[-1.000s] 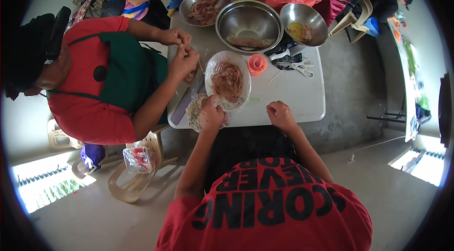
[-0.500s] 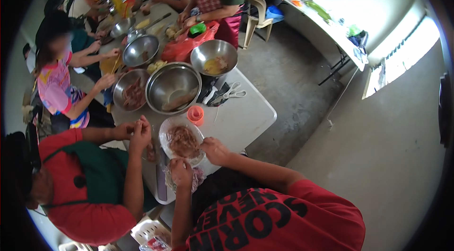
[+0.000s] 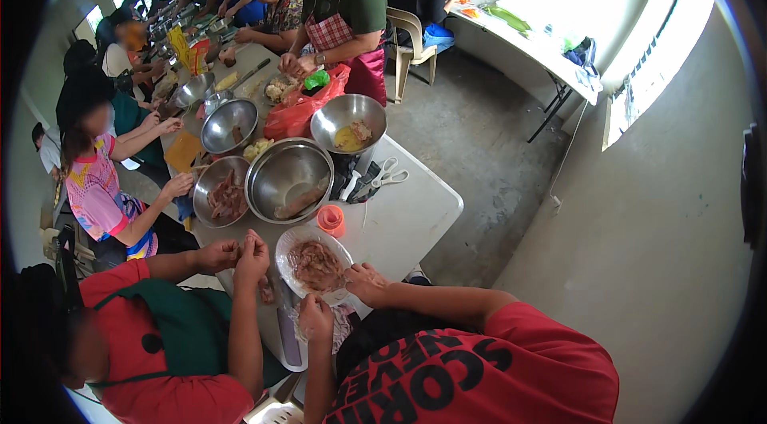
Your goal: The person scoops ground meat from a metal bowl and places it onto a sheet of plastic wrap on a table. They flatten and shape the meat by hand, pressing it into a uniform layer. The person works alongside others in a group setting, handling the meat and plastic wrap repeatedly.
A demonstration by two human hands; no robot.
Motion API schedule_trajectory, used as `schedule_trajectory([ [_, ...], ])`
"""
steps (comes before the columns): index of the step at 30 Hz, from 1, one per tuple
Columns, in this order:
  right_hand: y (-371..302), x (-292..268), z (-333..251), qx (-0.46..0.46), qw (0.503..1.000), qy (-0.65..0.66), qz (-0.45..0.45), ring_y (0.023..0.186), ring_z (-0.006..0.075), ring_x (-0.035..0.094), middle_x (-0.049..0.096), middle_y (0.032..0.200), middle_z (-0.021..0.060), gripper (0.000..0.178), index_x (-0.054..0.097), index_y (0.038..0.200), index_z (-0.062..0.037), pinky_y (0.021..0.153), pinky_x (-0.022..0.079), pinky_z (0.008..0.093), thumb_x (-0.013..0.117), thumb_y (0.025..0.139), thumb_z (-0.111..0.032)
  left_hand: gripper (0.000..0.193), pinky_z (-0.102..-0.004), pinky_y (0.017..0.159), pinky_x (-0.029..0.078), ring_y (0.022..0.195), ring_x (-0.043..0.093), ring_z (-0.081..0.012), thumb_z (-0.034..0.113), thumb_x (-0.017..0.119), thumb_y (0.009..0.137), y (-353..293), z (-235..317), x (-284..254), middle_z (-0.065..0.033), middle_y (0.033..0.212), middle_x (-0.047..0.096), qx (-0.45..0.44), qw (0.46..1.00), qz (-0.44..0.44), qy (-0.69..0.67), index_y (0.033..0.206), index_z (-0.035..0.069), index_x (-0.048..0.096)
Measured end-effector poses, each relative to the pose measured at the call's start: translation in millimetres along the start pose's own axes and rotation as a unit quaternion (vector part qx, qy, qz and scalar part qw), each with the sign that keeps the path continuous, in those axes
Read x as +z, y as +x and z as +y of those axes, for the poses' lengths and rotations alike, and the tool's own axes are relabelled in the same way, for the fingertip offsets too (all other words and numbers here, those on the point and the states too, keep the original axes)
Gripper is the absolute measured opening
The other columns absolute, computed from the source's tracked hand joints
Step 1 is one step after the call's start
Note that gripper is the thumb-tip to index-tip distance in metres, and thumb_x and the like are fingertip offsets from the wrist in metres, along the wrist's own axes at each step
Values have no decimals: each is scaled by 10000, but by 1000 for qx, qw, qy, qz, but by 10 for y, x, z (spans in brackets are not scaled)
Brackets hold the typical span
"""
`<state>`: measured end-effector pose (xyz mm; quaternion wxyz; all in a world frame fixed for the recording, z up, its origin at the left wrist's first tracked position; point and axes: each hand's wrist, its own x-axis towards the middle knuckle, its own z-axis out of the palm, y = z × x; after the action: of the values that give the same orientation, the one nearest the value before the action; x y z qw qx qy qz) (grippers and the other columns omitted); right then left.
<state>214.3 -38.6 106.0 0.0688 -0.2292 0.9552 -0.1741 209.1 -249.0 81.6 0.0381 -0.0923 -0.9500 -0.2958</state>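
A white plate (image 3: 284, 244) covered in clear plastic lies at the near end of the table, with strips of raw reddish-brown meat (image 3: 315, 266) in its middle. My right hand (image 3: 367, 283) is at the plate's right rim, fingers curled and closed; what they grip, if anything, is hidden. At the plate's near edge my left hand (image 3: 316, 317) is closed in a pinch, its contents too small to make out. Beneath and beside it is a crumpled printed plastic wrapper (image 3: 343, 324). A knife with a broad blade (image 3: 288, 336) lies left of my left hand.
Beyond the plate stand an orange cup (image 3: 331, 220), a large steel bowl (image 3: 289, 176), a bowl of meat (image 3: 224, 192) and another steel bowl (image 3: 349, 122). White scissors (image 3: 389, 174) lie to the right. A co-worker's hands (image 3: 240, 254) work close on my left.
The view has tilted up, so the table's far end shows more. My hands stay at the plate, both closed; the co-worker's hands remain raised beside it.
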Motion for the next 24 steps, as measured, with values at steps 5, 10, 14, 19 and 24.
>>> schedule_trajectory([
  [5,-3,118,110,-80,996,-19,-29,1063,255,531,587,1019,68,179,657,912,-85,904,429,412,613,740,-106,108,-486,751,501,851,633,-391,71,609,815,24,-2,12,-189,884,631,-12,1000,-8,-1,920,50,590],
  [10,-24,199,104,-84,995,-11,47,1024,249,554,599,959,60,143,644,865,-85,914,423,402,631,726,-119,125,-484,778,511,882,637,-381,91,594,840,2,77,14,-178,930,636,-30,999,-14,31,961,76,626],
  [14,-45,167,50,-44,998,4,54,923,276,610,626,878,77,110,650,833,-76,861,467,407,628,734,-119,126,-482,783,511,904,633,-374,113,594,856,-30,86,-19,-171,940,630,-14,999,-18,48,967,86,647],
  [19,28,197,-107,218,893,375,-121,756,237,681,683,823,81,231,643,826,-58,637,534,383,601,899,-273,132,-486,770,496,883,619,-382,154,604,876,-28,167,-43,-181,926,621,-27,999,-21,14,975,88,662],
  [24,225,373,-291,360,579,708,-182,736,227,690,686,847,110,383,608,900,-45,605,559,362,522,988,-408,106,-490,758,484,879,609,-396,159,624,868,-27,159,-105,-177,916,626,-11,1000,10,-23,929,80,660],
])
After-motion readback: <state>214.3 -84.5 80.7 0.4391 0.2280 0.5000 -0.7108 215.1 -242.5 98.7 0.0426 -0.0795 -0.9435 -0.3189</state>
